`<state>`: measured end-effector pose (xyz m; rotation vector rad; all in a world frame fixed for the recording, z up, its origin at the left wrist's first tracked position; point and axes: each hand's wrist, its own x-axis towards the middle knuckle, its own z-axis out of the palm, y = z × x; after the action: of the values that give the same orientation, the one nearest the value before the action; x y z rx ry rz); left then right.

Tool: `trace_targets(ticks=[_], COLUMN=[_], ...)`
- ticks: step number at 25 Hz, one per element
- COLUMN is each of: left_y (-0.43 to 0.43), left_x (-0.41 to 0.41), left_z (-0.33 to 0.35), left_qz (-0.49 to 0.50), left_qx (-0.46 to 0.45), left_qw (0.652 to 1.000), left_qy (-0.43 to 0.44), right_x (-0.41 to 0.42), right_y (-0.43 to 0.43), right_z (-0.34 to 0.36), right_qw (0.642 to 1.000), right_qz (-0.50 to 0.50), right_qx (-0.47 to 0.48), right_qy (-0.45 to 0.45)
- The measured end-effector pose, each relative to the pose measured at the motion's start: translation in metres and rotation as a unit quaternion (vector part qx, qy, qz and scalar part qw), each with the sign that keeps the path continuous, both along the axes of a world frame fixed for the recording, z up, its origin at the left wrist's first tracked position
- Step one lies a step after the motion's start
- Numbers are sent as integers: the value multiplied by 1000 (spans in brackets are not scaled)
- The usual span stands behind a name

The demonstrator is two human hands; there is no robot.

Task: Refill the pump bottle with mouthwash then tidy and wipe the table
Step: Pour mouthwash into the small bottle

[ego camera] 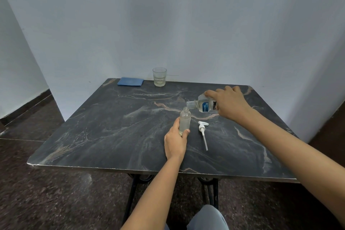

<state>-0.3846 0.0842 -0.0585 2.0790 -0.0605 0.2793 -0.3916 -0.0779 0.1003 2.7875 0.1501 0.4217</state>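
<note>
A small clear pump bottle stands upright on the dark marble table, its neck uncovered. My left hand grips its lower part. My right hand holds the clear mouthwash bottle with a blue label, tipped on its side so its open mouth hangs just above and to the right of the pump bottle's neck. A little liquid shows at the bottom of the pump bottle. The white pump head with its long tube lies flat on the table right of the pump bottle.
A folded blue cloth lies at the table's far edge by the wall. A drinking glass with a little pale liquid stands to its right. Walls close the far and right sides. My knee shows below the near edge.
</note>
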Motion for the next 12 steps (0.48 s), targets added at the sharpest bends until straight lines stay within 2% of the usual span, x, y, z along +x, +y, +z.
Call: trace_targets(ticks=[12], left_y=[0], left_x=[1], left_z=[-1], left_qz=[5], left_qx=[6], left_qw=[1000], left_qy=[2], right_x=[-2], right_y=[3], right_z=[3], right_qw=[1000], right_qz=[-2], right_qx=[-6], right_qy=[1])
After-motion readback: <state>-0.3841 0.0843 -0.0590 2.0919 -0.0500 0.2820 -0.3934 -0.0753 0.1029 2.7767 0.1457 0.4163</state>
